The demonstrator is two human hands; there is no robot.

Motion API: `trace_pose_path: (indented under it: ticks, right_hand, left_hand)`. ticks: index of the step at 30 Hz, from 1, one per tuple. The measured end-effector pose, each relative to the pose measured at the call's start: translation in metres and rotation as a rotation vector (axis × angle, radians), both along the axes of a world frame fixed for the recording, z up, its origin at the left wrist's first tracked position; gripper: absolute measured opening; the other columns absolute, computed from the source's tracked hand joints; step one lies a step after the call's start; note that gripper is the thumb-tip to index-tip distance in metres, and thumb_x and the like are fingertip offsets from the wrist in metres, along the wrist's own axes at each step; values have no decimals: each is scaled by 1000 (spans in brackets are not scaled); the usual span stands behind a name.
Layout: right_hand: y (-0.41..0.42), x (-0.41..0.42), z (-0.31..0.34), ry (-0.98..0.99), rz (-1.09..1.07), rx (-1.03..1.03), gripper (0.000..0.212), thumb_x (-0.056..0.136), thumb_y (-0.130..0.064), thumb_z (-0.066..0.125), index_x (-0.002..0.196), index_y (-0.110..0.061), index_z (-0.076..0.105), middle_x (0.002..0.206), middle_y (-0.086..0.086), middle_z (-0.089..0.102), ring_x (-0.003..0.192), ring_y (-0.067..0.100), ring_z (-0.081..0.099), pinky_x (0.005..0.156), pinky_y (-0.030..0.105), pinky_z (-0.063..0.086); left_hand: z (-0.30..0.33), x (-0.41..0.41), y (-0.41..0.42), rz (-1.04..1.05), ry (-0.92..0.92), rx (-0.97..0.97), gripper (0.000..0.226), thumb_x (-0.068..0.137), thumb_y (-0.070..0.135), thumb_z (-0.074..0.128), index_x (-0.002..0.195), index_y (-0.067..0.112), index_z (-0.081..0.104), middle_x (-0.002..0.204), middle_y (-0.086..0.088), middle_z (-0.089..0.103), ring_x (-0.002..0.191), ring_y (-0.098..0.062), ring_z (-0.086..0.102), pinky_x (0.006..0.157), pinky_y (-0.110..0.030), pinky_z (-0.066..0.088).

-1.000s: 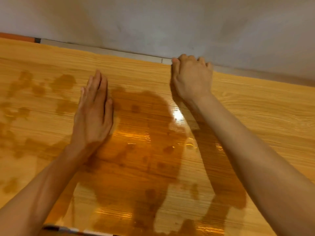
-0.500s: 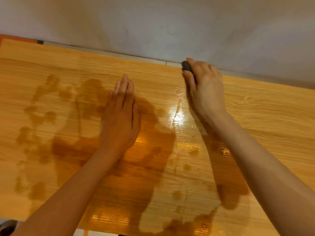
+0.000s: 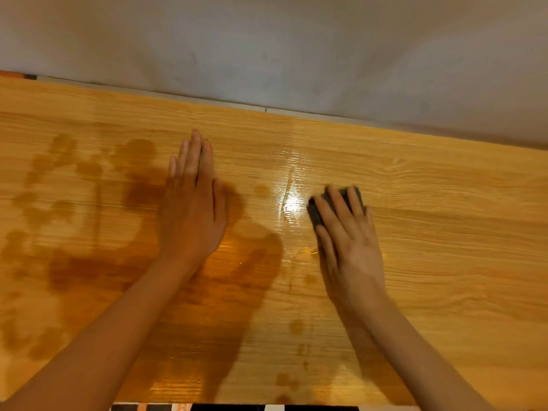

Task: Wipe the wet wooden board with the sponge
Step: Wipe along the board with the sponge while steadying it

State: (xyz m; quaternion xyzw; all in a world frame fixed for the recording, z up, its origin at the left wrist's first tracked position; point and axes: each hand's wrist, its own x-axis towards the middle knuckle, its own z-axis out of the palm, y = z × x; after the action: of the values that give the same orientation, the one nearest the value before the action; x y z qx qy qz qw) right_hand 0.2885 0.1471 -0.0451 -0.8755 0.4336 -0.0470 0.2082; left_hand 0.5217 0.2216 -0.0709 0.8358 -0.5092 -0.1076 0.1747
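Observation:
The wooden board fills the view, with dark wet patches over its left and middle and a glossy wet streak near the centre. My right hand lies flat on a dark sponge, its fingers spread straight over the top and pressing it onto the board right of the streak. Most of the sponge is hidden under the fingers. My left hand rests flat on the wet wood left of centre, fingers straight and together, holding nothing.
A grey wall rises right behind the board's far edge. The board's near edge runs along the bottom of the view, with a strip of patterned floor below it.
My right hand has pulled the sponge from the board's far edge toward me, onto the middle of the board. The view has shifted, so my left hand now appears further right.

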Motion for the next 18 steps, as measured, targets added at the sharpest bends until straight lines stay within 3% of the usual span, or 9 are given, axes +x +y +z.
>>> trace_pose_path:
  ticks: [5,8,12,15,18]
  right_hand:
    - [-90,80,-3,50,-136,-86,48,105,-31,23,152,-22,23,161,2,15,150,25,4,121,47,5]
    - [-57,79,-5,0,-111,-64,47,106,-28,25,152,-19,22,161,2,16,150,22,4,122,44,4]
    - [23,37,1,110,69,-40,49,105,-32,21,152,-23,16,161,-3,13,150,18,0,122,43,3]
    - [-14,62,3,93,110,-37,48,105,-32,24,152,-22,20,161,-3,14,150,19,1,123,41,2]
    - [-65,116,0,70,13,-86,48,105,-30,23,152,-19,20,161,0,15,150,22,4,122,41,2]
  left_hand:
    - [0,1,-2,9,2,-6,58,106,22,25,158,1,16,168,-14,8,157,-27,6,128,-39,3]
    - [-1,1,0,16,5,-2,58,106,21,26,159,3,15,169,-12,7,157,-25,5,128,-35,0]
    - [-1,-2,-1,15,1,-1,57,107,21,25,160,4,12,169,-12,5,157,-24,4,128,-38,3]
    - [0,-3,-3,23,-8,-11,56,108,20,26,159,3,12,169,-12,6,157,-25,5,129,-39,5]
    - [0,-1,-3,23,-10,-31,55,108,20,27,159,2,15,168,-14,9,157,-26,7,129,-40,6]
